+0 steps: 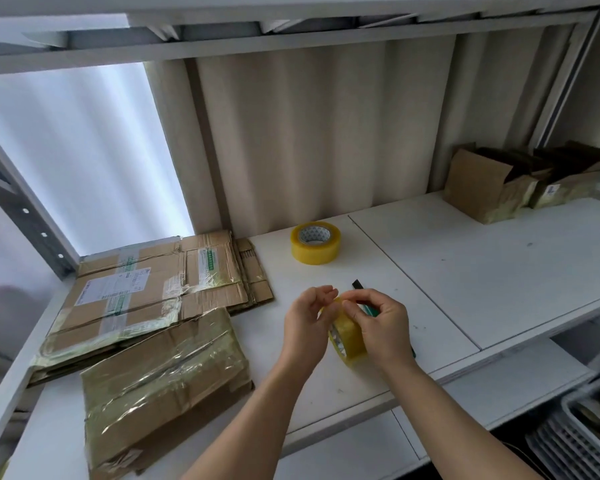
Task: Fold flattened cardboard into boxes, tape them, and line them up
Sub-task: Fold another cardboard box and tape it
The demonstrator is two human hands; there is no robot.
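Right hand (381, 327): curled round roll of tape (347, 336), held upright on edge just above shelf (465, 268), fingers over its top. Left hand (307, 322): fingers half-curled, fingertips (329, 293) at top rim of roll, seemingly picking at tape end; actual pinch not discernible. Knife (361, 289) lying on shelf just behind right hand, mostly hidden by it.

Second roll (315, 242) flat on shelf, farther back, well apart from hands. Flat cardboard (160, 289) stacked at left, reaching shelf's left and back edges; one taped flat piece (163, 382) in front of stack, near front edge, beside left forearm. Two folded boxes (492, 185) side by side at far right, against back wall, flaps up.

Bare shelf between hands and boxes, crossed by a panel seam. Front edge close under both wrists. Upper shelf overhead.
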